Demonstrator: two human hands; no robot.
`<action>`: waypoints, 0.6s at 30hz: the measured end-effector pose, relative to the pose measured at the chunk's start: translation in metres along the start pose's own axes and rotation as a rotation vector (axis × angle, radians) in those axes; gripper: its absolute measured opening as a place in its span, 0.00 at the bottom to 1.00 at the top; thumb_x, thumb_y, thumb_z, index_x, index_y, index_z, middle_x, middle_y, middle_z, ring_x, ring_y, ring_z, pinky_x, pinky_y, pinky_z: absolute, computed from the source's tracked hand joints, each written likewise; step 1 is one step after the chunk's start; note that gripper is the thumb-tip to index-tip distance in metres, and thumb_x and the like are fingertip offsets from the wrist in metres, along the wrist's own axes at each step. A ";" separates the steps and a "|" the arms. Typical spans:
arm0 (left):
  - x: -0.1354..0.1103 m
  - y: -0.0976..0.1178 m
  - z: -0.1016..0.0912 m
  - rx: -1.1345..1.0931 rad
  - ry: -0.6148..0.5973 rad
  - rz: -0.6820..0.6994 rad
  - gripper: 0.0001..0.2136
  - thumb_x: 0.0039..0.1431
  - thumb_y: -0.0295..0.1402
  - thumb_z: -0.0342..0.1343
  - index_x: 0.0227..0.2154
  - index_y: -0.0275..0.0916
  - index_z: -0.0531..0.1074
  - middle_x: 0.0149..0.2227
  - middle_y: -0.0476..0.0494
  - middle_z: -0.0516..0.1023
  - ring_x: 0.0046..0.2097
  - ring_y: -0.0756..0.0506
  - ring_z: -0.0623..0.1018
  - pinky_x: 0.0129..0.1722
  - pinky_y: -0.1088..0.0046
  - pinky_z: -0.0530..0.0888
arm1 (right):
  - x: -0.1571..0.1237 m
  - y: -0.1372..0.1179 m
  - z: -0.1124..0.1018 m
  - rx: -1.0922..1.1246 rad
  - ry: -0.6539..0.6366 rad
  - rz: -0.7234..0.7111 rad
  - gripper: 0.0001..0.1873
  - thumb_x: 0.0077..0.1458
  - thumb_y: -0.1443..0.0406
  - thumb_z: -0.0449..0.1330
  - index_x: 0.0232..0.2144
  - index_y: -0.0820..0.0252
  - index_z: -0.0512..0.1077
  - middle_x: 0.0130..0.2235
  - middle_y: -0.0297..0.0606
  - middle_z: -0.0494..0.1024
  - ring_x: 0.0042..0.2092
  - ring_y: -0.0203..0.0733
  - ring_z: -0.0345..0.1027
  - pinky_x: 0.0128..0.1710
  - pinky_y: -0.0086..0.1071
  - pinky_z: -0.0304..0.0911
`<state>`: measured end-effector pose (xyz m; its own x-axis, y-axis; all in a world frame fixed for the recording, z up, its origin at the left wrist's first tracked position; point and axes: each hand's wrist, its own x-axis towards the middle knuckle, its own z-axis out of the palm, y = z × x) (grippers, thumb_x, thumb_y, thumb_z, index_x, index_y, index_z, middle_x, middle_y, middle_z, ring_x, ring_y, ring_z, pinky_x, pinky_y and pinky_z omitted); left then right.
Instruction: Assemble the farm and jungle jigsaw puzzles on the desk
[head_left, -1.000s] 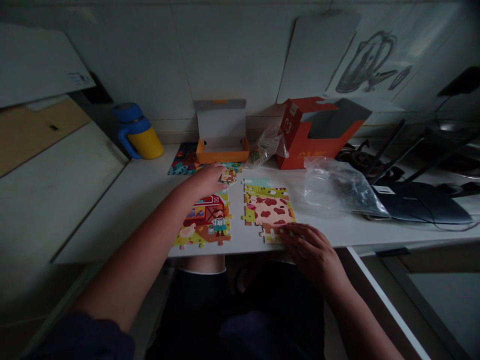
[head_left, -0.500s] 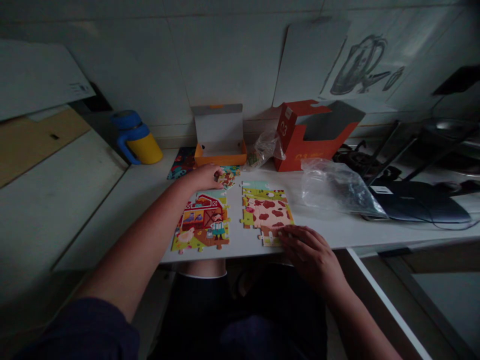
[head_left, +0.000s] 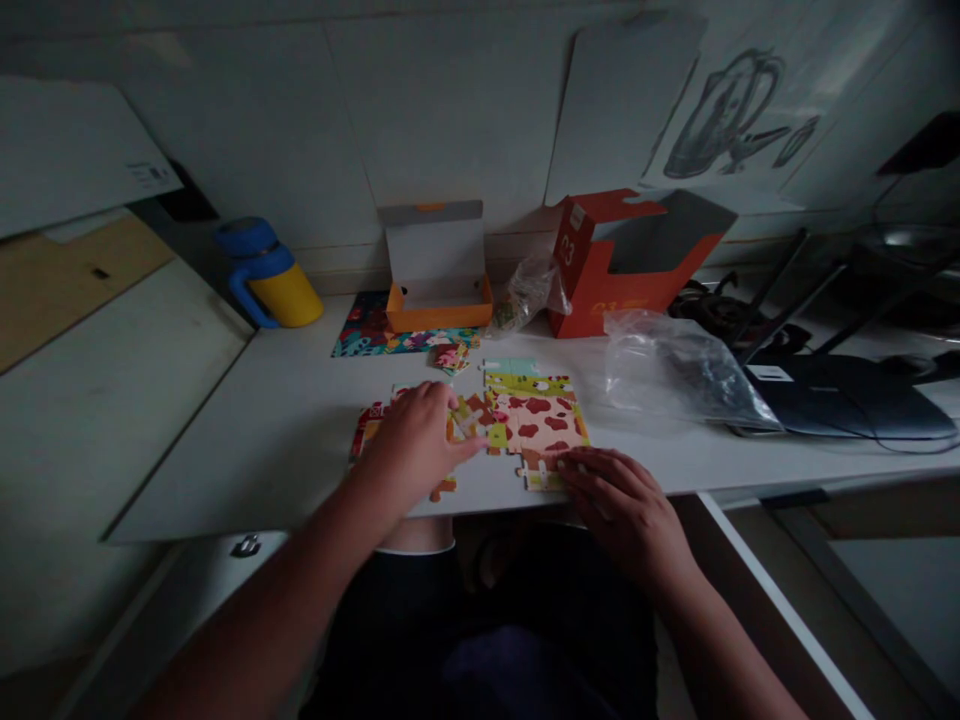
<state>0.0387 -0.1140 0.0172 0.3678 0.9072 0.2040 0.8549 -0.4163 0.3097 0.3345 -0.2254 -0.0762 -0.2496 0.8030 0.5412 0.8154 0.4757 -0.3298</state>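
Note:
My left hand (head_left: 416, 435) is closed on a brown and green jigsaw puzzle piece (head_left: 471, 413), held at the left edge of a partly joined cow puzzle section (head_left: 536, 425). Whether the piece touches that section I cannot tell. Under the hand, a red barn puzzle section (head_left: 367, 418) is largely covered. My right hand (head_left: 619, 500) lies with its fingers flat on the lower right corner of the cow section, near the table's front edge. Behind both sections sits a small stack of loose puzzle pieces (head_left: 451, 357).
An open orange box (head_left: 439, 317) stands on a colourful printed sheet (head_left: 352, 335) at the back. Right of it are a crumpled clear bag (head_left: 525, 295), a red carton (head_left: 630, 290), a plastic bag (head_left: 667, 375) and a dark flat device (head_left: 847, 400). A blue-yellow jug (head_left: 281, 285) stands left.
My left hand has moved from the loose stack toward me and right, carrying a piece to the cow section's left edge. A pink piece now shows on the stack. The right hand stays put.

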 end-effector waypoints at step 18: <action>-0.051 0.029 0.030 -0.043 -0.090 0.280 0.22 0.62 0.35 0.71 0.56 0.41 0.73 0.59 0.41 0.78 0.60 0.36 0.75 0.64 0.52 0.72 | -0.001 -0.002 -0.001 -0.043 0.002 -0.028 0.16 0.69 0.67 0.62 0.57 0.52 0.78 0.59 0.43 0.81 0.60 0.53 0.75 0.60 0.52 0.71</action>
<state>0.0557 -0.1707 -0.0125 0.6198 0.7575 0.2049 0.6997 -0.6517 0.2927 0.3335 -0.2271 -0.0756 -0.2719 0.7890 0.5510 0.8299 0.4821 -0.2808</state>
